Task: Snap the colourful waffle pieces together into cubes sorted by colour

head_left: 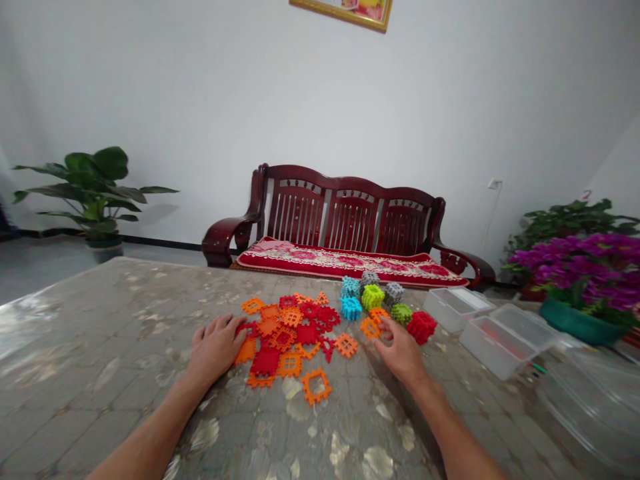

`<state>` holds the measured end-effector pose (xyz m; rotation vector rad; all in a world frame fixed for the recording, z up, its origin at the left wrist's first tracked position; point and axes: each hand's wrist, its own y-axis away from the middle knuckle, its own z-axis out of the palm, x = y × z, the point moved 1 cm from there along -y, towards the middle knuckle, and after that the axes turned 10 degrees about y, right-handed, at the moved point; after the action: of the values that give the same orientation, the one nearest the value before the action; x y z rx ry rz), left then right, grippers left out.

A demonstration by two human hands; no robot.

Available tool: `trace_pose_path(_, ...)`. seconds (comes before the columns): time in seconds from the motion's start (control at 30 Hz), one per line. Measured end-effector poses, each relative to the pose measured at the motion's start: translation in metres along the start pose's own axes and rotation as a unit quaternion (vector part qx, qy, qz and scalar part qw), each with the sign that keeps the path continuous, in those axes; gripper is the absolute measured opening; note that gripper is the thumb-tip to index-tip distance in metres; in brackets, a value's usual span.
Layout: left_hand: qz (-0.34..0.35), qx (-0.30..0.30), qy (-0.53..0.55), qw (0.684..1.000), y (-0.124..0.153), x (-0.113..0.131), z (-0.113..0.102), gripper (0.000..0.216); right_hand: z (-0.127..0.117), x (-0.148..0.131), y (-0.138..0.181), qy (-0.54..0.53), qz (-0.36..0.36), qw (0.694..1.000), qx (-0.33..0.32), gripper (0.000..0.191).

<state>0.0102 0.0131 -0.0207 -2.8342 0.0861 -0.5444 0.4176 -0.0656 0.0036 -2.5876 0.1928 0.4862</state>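
Several flat red and orange interlocking tiles (293, 337) lie spread on the table (100, 333). My left hand (216, 347) lies flat at the pile's left edge, fingers stretched out and touching a red tile. My right hand (397, 350) is to the right of the pile, its fingertips pinched on an orange tile piece (373, 327). Behind it stand several built cubes: blue (351, 308), yellow-green (373, 296), grey (393, 292), green (401, 313) and red (421, 327).
Two clear plastic boxes (495, 333) and a lid sit at the right of the table. A pot of purple flowers (585, 280) stands at the far right. Behind the table are a dark wooden bench (345, 227) and a leafy plant (97, 193).
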Motion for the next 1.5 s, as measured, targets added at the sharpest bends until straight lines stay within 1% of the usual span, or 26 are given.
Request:
trace_pose_path(0.07, 0.002, 0.005, -0.003, 1.000, 0.000, 0.000, 0.001, 0.044, -0.005, 0.003, -0.011, 0.011, 0.038, 0.998, 0.038, 0.055)
trace_pose_path(0.13, 0.003, 0.005, -0.004, 1.000, 0.000, -0.001, 0.002, 0.044, -0.008, 0.006, -0.022, 0.035, 0.076, 0.995, 0.052, 0.055)
trace_pose_path(0.23, -0.001, 0.000, -0.005, 1.000, -0.001, -0.003, 0.004, 0.045, -0.011, 0.010, -0.035, 0.092, 0.112, 0.989, 0.043, 0.054)
trace_pose_path(0.4, 0.003, 0.001, -0.008, 1.000, -0.002, -0.005, 0.005, 0.045, -0.010, 0.011, -0.046, 0.154, 0.134, 0.979, 0.018, 0.057)
trace_pose_path(0.6, -0.002, -0.002, -0.010, 1.000, -0.003, -0.006, 0.006, 0.045, -0.002, 0.010, -0.048, 0.163, 0.135, 0.977, -0.001, 0.057)
trace_pose_path(0.7, -0.002, -0.006, -0.005, 1.000, -0.002, -0.005, 0.005, 0.046, 0.000, 0.006, -0.045, 0.167, 0.129, 0.978, -0.005, 0.064)
trace_pose_path(0.83, -0.002, -0.007, -0.003, 1.000, -0.001, -0.004, 0.003, 0.046, 0.001, -0.001, -0.041, 0.206, 0.131, 0.970, -0.017, 0.076)
trace_pose_path(0.97, -0.005, -0.011, -0.002, 1.000, -0.001, -0.004, 0.003, 0.047, 0.002, -0.005, -0.039, 0.232, 0.120, 0.965, -0.020, 0.070)
trace_pose_path(1.13, -0.006, -0.008, -0.002, 1.000, -0.002, -0.005, 0.005, 0.046, 0.002, 0.000, -0.040, 0.247, 0.122, 0.961, -0.016, 0.063)
trace_pose_path(1.4, 0.001, -0.002, 0.005, 1.000, -0.001, -0.005, 0.004, 0.046, 0.000, 0.005, -0.039, 0.226, 0.140, 0.964, -0.022, 0.062)
trace_pose_path(1.5, 0.001, -0.001, 0.010, 1.000, -0.001, -0.005, 0.004, 0.046, 0.000, 0.004, -0.039, 0.218, 0.143, 0.965, -0.022, 0.065)
